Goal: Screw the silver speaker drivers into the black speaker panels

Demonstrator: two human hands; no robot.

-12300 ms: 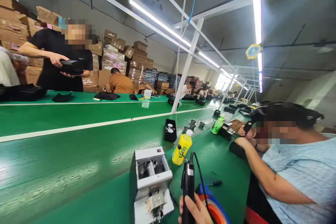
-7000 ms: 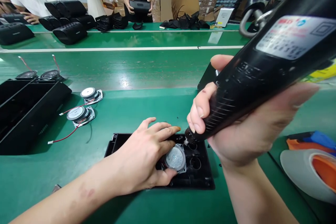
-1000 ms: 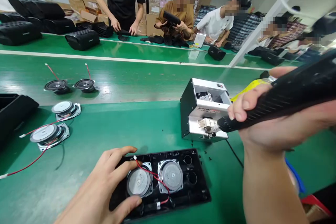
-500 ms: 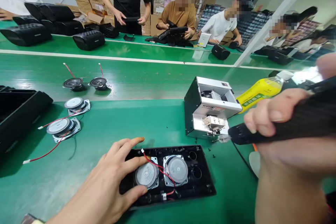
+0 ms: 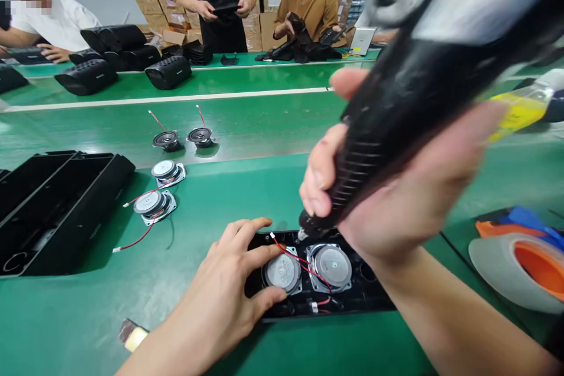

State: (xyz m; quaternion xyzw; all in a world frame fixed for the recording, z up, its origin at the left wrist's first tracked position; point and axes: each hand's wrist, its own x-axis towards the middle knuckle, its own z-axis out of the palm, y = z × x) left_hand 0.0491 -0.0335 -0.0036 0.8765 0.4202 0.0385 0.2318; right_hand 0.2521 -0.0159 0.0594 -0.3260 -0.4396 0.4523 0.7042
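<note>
A flat black plastic speaker panel (image 5: pixel 352 299) is seen lying on the green bench mat (image 5: pixel 229 188), its long axis running left to right just before the person. Two round silver-backed speaker drivers (image 5: pixel 282 271) are seated in it side by side, with thin red wires (image 5: pixel 304 263) trailing across them. The left hand (image 5: pixel 229 294) is spread over the panel's left end: thumb and forefinger are set on either side of the left driver, touching its frame and pressing it down rather than gripping it. The right hand (image 5: pixel 396 200) is wrapped tightly about a black ribbed electric screwdriver (image 5: pixel 396 100), which is held steeply tilted, its body leaning up and to the right. Its tip (image 5: pixel 302 234) is pointed down at the upper edge of the panel, just above the left driver and close beside the left forefinger; whether the bit touches a screw cannot be told. The right hand is thus the nearer one to that upper fixing point.

Loose drivers with red leads (image 5: pixel 154 202) are seen lying to the left, beside an open black housing (image 5: pixel 57 211). A roll of grey tape (image 5: pixel 497 270) lies at the right.
</note>
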